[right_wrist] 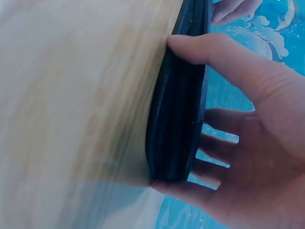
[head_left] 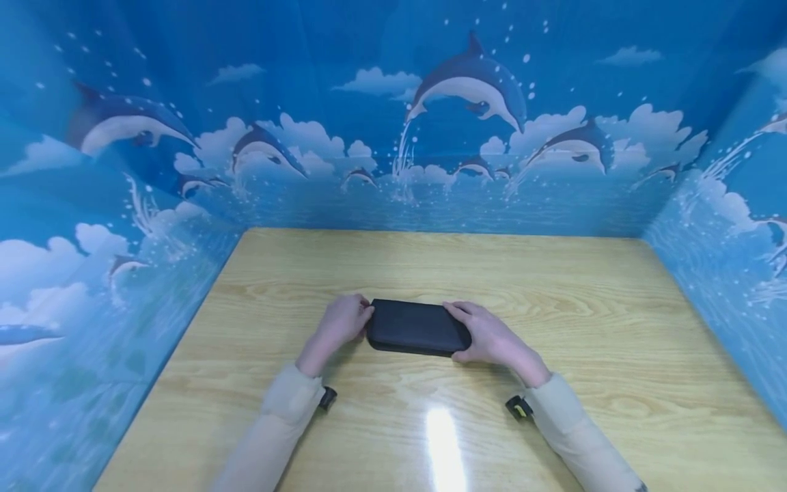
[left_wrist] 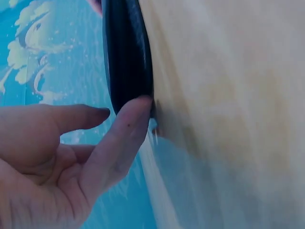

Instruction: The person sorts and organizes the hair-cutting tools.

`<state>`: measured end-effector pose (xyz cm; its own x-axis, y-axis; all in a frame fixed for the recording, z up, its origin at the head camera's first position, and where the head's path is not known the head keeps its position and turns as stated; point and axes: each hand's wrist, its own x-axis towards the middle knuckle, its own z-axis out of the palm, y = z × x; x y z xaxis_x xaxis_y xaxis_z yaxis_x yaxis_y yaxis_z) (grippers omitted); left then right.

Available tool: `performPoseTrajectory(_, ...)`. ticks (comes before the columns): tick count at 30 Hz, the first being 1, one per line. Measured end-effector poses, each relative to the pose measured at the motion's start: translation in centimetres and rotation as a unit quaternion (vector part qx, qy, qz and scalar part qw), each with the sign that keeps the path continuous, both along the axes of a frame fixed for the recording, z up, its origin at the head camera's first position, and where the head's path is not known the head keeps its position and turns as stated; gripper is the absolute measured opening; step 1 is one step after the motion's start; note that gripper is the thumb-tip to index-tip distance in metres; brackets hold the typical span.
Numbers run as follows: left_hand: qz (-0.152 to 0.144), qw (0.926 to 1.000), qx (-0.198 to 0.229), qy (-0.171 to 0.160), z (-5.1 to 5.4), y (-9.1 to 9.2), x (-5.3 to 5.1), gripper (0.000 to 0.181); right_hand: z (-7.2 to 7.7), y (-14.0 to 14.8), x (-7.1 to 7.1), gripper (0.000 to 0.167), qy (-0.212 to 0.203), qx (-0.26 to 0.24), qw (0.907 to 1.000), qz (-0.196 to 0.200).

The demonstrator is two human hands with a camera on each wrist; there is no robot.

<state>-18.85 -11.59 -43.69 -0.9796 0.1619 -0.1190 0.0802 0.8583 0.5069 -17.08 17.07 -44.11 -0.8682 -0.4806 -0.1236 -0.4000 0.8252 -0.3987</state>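
A black case (head_left: 419,328), flat with rounded corners, lies in front of me on the wood-grain table. My right hand (head_left: 488,336) grips its right end, thumb on the near edge and fingers around the far side. In the right wrist view the right hand (right_wrist: 257,129) spans the case's dark side (right_wrist: 178,109). At the left end is my left hand (head_left: 346,319), its fingers bent about the corner. The left wrist view shows the left hand (left_wrist: 81,152) with one digit against the end of the case (left_wrist: 128,62) and another tip close beside it.
The pale wood table (head_left: 602,328) runs up to blue dolphin-printed walls (head_left: 381,137) at the back and both sides. Small black devices, one on the left wrist (head_left: 328,398) and one on the right wrist (head_left: 518,408), sit at the sleeve cuffs. Light glares off the near tabletop.
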Motion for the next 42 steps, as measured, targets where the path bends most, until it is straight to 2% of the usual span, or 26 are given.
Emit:
performPoseTrajectory(2, -0.003, 0.9996, -0.012, 0.025, -0.1, 0.1, 0.4, 0.034, 0.0, 0.0, 0.1, 0.097, -0.006, -0.004, 1.0, 0.0)
performPoseTrajectory(5, 0.003, 0.9989, -0.01, 0.045, -0.4, 0.3, 0.9, 0.037, -0.1, 0.1, 0.1, 0.099, -0.016, -0.01, 0.9998, 0.0)
performPoseTrajectory(12, 0.036, 0.9973, 0.057, 0.031, -0.8, 0.7, 1.4, 0.039, -0.2, 0.3, -0.4, 0.1, -0.026, -0.012, 0.9996, 0.002)
performPoseTrajectory(18, 0.053, 0.9946, 0.088, 0.012, -0.6, 0.9, 1.3, 0.039, -0.1, 0.6, -0.6, 0.099, -0.017, -0.015, 0.9997, 0.011)
performPoseTrajectory(28, 0.054, 0.9945, 0.083, 0.033, -0.6, 1.2, 0.9, 0.035, 0.4, 0.9, -0.8, 0.098, -0.014, -0.01, 0.9997, 0.019)
performPoseTrajectory(37, 0.081, 0.9907, 0.109, -0.002, -0.5, 1.4, 1.0, 0.036, 0.6, 0.6, -0.8, 0.097, -0.014, -0.003, 0.9997, 0.02)
performPoseTrajectory(42, 0.083, 0.9899, 0.115, 0.006, -0.6, 1.4, 1.2, 0.036, 0.4, 0.6, -0.9, 0.096, -0.007, -0.008, 0.9998, 0.015)
